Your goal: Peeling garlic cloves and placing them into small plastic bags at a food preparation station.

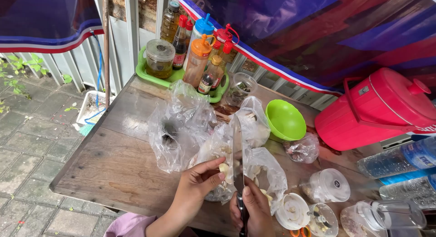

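Note:
My left hand [195,187] pinches a pale garlic clove [224,168] between thumb and fingers, just above a clear plastic bag [263,171] holding more cloves. My right hand [254,212] grips the dark handle of a knife [238,159], its long blade pointing away from me and lying right beside the clove. Both hands work over the near edge of a worn wooden table [118,159].
More clear bags [177,128] lie mid-table. A green tray [150,73] of sauce bottles and jars stands at the back, a green bowl [285,120] and red cooler [381,109] to the right. Plastic jars with lids [327,184] and water bottles [399,159] crowd the near right.

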